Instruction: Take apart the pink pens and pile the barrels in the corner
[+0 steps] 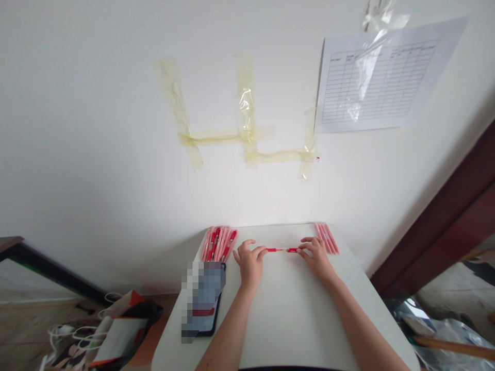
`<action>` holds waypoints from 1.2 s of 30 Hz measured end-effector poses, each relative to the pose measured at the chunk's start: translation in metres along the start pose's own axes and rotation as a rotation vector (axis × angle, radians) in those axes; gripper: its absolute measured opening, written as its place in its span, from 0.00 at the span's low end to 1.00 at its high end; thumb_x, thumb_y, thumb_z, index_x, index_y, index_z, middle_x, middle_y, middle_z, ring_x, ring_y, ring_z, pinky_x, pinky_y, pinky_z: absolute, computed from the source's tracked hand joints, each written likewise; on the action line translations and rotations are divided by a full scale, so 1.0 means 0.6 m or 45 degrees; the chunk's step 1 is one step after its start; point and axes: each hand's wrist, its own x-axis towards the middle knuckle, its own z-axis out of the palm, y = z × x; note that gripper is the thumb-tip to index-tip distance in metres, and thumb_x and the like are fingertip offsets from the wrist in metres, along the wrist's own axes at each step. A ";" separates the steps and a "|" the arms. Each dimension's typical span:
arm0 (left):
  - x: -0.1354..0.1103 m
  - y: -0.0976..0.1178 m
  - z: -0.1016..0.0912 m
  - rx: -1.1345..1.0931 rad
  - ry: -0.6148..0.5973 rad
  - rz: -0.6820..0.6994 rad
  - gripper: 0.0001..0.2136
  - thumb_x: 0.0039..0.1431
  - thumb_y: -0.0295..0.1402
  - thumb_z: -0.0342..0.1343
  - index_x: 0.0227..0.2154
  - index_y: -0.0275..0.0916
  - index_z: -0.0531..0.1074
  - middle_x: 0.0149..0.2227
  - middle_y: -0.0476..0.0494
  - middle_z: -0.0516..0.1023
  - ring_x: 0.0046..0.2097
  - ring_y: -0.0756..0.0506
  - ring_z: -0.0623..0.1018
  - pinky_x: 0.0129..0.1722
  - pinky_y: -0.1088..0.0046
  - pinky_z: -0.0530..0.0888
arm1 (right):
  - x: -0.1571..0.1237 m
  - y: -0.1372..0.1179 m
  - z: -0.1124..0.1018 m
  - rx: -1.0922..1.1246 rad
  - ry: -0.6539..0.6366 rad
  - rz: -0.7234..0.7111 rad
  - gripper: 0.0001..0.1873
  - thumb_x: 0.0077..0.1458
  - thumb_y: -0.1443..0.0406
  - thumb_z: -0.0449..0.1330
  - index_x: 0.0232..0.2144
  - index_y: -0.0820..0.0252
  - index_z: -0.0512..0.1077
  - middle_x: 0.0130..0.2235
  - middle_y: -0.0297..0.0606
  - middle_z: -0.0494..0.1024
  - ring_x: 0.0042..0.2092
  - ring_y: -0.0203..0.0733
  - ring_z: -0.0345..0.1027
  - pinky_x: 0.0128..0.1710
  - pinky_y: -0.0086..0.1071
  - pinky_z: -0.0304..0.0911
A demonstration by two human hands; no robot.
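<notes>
Against a white wall, at the far end of a white worktop [294, 319], a person's two forearms reached forward. Their left hand [250, 264] and right hand [316, 257] faced each other, both closed in a pinch on opposite ends of a slim red pen [281, 250], held crosswise near the worktop's far edge. A tight row of pink-and-red pens [218, 243] lay just beyond the left hand, and a smaller row of pink-and-red pens [327, 238] lay just beyond the right. A black-cased phone [211, 314], its screen blurred, lay beside the left forearm. Strips of yellowed tape [247, 118] crossed the wall, a ruled form [379, 77] hung under clear plastic, and paper shopping bags [119, 330] stood on the floor below.
</notes>
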 end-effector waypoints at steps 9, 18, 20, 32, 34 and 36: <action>0.001 -0.004 0.003 0.010 0.022 0.005 0.07 0.57 0.31 0.63 0.34 0.52 0.83 0.50 0.44 0.73 0.56 0.38 0.71 0.65 0.36 0.51 | 0.000 -0.001 -0.003 0.036 -0.013 0.025 0.19 0.62 0.47 0.57 0.41 0.49 0.79 0.50 0.44 0.74 0.55 0.55 0.61 0.58 0.55 0.60; 0.000 -0.001 -0.001 0.028 0.021 -0.004 0.07 0.57 0.31 0.63 0.33 0.52 0.83 0.50 0.44 0.74 0.55 0.38 0.71 0.65 0.36 0.52 | 0.001 -0.002 -0.004 0.032 0.002 -0.014 0.18 0.62 0.48 0.56 0.37 0.50 0.79 0.49 0.43 0.75 0.55 0.55 0.62 0.56 0.53 0.61; 0.001 -0.001 -0.002 0.028 0.012 -0.012 0.07 0.57 0.31 0.63 0.34 0.52 0.83 0.50 0.44 0.74 0.56 0.39 0.71 0.65 0.37 0.52 | 0.002 0.001 -0.005 0.036 0.032 -0.036 0.18 0.62 0.47 0.56 0.38 0.50 0.79 0.48 0.43 0.75 0.54 0.54 0.63 0.56 0.53 0.61; 0.001 -0.003 -0.002 0.020 0.010 -0.059 0.06 0.59 0.32 0.61 0.35 0.50 0.82 0.51 0.44 0.74 0.56 0.39 0.70 0.65 0.40 0.50 | 0.006 0.021 -0.002 0.078 0.123 0.003 0.20 0.61 0.46 0.56 0.40 0.50 0.79 0.47 0.43 0.77 0.53 0.55 0.63 0.55 0.52 0.58; 0.001 -0.003 -0.002 0.024 0.015 -0.060 0.06 0.59 0.31 0.60 0.35 0.49 0.82 0.51 0.44 0.74 0.56 0.39 0.70 0.65 0.41 0.51 | 0.006 0.024 -0.003 0.071 0.155 -0.007 0.21 0.62 0.45 0.55 0.40 0.50 0.79 0.46 0.43 0.77 0.52 0.55 0.63 0.55 0.52 0.59; 0.002 -0.002 -0.003 0.031 0.018 -0.059 0.06 0.59 0.31 0.60 0.35 0.48 0.82 0.50 0.44 0.75 0.55 0.39 0.71 0.64 0.42 0.52 | 0.007 0.025 -0.004 0.055 0.192 -0.012 0.22 0.62 0.45 0.55 0.40 0.51 0.79 0.46 0.43 0.77 0.51 0.55 0.63 0.55 0.53 0.58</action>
